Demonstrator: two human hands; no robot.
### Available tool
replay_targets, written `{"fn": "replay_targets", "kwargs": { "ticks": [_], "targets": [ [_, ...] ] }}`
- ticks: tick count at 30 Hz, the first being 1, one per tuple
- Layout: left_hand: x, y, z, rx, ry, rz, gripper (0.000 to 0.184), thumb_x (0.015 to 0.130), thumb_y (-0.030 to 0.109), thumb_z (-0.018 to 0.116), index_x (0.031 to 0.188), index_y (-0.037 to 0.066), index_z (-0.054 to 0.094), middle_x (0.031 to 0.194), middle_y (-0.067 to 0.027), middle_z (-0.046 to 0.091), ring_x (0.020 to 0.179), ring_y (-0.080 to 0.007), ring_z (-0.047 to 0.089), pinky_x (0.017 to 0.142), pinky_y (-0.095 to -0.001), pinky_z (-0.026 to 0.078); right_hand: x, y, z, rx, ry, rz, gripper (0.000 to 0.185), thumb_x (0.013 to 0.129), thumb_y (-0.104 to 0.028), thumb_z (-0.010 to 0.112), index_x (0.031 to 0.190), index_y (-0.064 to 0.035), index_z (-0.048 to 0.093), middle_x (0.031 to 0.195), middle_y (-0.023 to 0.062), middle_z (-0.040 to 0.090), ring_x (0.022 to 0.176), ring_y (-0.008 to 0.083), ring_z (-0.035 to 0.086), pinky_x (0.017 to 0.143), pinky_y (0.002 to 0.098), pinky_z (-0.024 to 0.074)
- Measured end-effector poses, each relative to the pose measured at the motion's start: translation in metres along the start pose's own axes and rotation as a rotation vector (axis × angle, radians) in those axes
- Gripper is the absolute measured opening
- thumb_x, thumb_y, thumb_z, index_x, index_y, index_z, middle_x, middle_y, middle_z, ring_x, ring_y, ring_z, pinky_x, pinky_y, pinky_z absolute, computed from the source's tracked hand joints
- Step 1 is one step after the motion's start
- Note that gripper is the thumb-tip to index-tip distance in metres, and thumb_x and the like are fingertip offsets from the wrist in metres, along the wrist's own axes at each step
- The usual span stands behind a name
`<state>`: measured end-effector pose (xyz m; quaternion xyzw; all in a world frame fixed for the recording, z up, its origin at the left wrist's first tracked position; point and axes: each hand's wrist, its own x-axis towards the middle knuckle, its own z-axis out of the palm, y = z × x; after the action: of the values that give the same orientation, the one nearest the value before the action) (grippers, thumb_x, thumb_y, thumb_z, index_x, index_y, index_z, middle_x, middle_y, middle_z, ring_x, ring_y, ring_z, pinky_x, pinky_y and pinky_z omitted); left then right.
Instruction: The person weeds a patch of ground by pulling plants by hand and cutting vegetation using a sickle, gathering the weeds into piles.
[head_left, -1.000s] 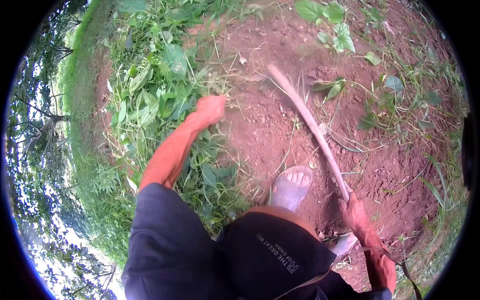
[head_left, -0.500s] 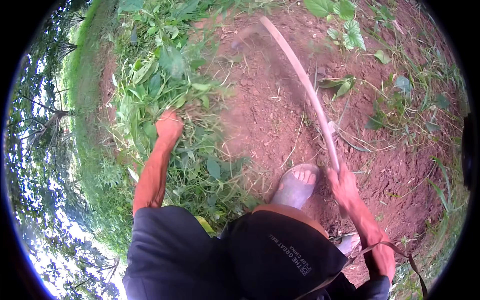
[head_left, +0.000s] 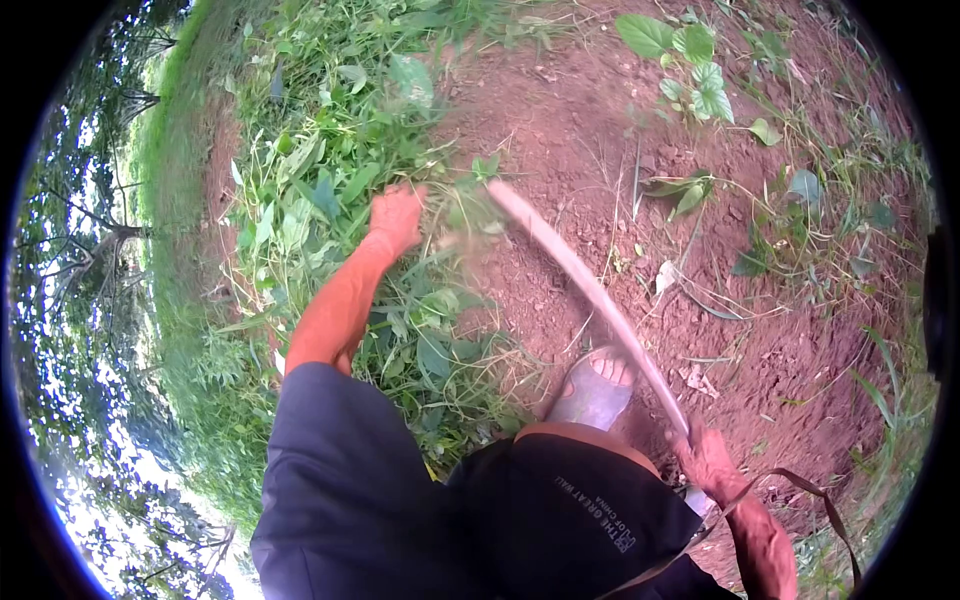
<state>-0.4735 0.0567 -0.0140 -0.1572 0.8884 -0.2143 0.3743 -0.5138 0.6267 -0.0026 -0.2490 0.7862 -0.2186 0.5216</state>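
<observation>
Bent over reddish soil (head_left: 540, 90), you have brought the far end of a long, curved wooden handle (head_left: 600, 297) back toward the leafy greens (head_left: 295, 215), where 0.5 seconds ago it reached farther out over bare ground. Your left hand (head_left: 397, 215), then deeper in the foliage, is now at its inner edge, near that end, so your 2 hands appear to be working toward the same spot. Your right hand (head_left: 706, 462) keeps its grip closed around the handle's near end, beside your sandaled foot (head_left: 595, 388). Your left fingers look bent among the stems, but blur and leaves hide whether that grip holds any; I cannot tell. Whatever is fixed to the handle's far end is also unclear. A broad-leaved plant (head_left: 710, 98) stands apart, beyond the handle.
</observation>
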Motion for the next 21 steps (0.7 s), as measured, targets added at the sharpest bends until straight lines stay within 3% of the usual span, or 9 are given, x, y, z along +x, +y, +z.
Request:
{"fn": "replay_targets", "kwargs": {
  "ticks": [2,6,7,11,14,16,18,20,21],
  "targets": [
    [0.001,-0.013,0.015,-0.084,0.179,-0.112,0.069,0.067,0.015,0.066,0.131,0.016,0.041,0.114,-0.0125,0.055,0.104,-0.0311,0.058,0.078,-0.0458,0.051,0.028,-0.034,-0.007,0.118,0.039,0.1,0.045,0.092,-0.037,0.051,0.1,0.0068,0.047,0.066,0.0303,0.057,0.065,0.0464,0.061,0.053,0.0496,0.0478],
    [0.02,-0.032,0.039,-0.038,0.101,-0.239,0.049,0.069,0.024,0.064,0.114,0.006,0.052,0.11,-0.014,0.059,0.096,-0.0304,0.064,0.075,-0.0405,0.053,0.101,-0.097,-0.026,0.27,0.146,0.066,0.04,0.094,-0.032,0.049,0.1,0.0076,0.047,0.067,0.0261,0.06,0.06,0.041,0.062,0.048,0.048,0.0469],
    [0.014,-0.031,0.033,0.011,0.117,-0.141,0.031,0.073,0.025,0.061,0.096,0.005,0.061,0.096,-0.0154,0.064,0.085,-0.0283,0.067,0.07,-0.0404,0.053,0.116,-0.112,-0.03,0.313,0.129,0.075,0.039,0.095,-0.031,0.048,0.101,0.0078,0.047,0.068,0.026,0.061,0.06,0.041,0.062,0.049,0.0482,0.0478],
    [0.004,-0.027,0.034,-0.156,0.196,-0.032,0.018,0.077,0.02,0.054,0.073,0.008,0.066,0.073,-0.0197,0.066,0.071,-0.029,0.068,0.064,-0.0399,0.054,0.141,-0.128,-0.015,0.146,0.117,0.028,0.034,0.095,-0.026,0.047,0.1,0.0077,0.047,0.069,0.0268,0.061,0.062,0.0415,0.063,0.052,0.0479,0.0507],
    [-0.027,-0.02,0.011,-0.338,0.026,-0.086,0.02,0.078,0.02,0.052,0.075,0.004,0.065,0.079,-0.0211,0.067,0.072,-0.0321,0.067,0.064,-0.0409,0.054,0.091,-0.076,-0.019,-0.016,0.027,-0.004,0.029,0.093,-0.022,0.048,0.1,0.006,0.046,0.067,0.0267,0.061,0.063,0.0427,0.063,0.056,0.0487,0.0526],
    [-0.063,-0.016,0.043,-0.524,-0.105,-0.173,0.023,0.08,0.019,0.049,0.077,0.002,0.065,0.081,-0.0194,0.068,0.074,-0.03,0.066,0.069,-0.0401,0.054,0.044,-0.035,-0.026,-0.13,-0.075,0.071,0.031,0.091,-0.024,0.05,0.101,0.0048,0.046,0.064,0.0268,0.059,0.063,0.043,0.063,0.057,0.0496,0.0527],
    [-0.109,-0.013,0.116,-0.218,0.238,0.037,0.023,0.086,0.028,0.05,0.082,0.007,0.06,0.067,-0.0092,0.055,0.063,-0.0214,0.054,0.061,-0.0344,0.047,0.011,0.004,-0.024,-0.199,-0.155,0.083,0.036,0.09,-0.03,0.051,0.1,0.004,0.048,0.062,0.027,0.058,0.063,0.0429,0.062,0.058,0.0496,0.0519],
    [-0.14,-0.03,0.145,-0.057,0.4,0.129,0.024,0.089,0.032,0.051,0.085,0.01,0.058,0.06,-0.0041,0.049,0.058,-0.0171,0.047,0.057,-0.0316,0.044,0.007,0.015,-0.023,-0.212,-0.17,0.052,0.039,0.089,-0.034,0.051,0.098,0.0038,0.049,0.061,0.027,0.057,0.063,0.0428,0.062,0.059,0.0493,0.0512],
    [-0.16,-0.042,0.156,0.05,0.265,0.135,0.022,0.088,0.03,0.052,0.083,0.01,0.06,0.061,-0.0044,0.051,0.059,-0.0181,0.05,0.056,-0.0327,0.045,0.005,0.012,-0.021,-0.155,-0.143,0.039,0.041,0.088,-0.037,0.052,0.096,0.0034,0.049,0.061,0.0269,0.057,0.063,0.0432,0.062,0.059,0.0489,0.0503]
  ]
}}
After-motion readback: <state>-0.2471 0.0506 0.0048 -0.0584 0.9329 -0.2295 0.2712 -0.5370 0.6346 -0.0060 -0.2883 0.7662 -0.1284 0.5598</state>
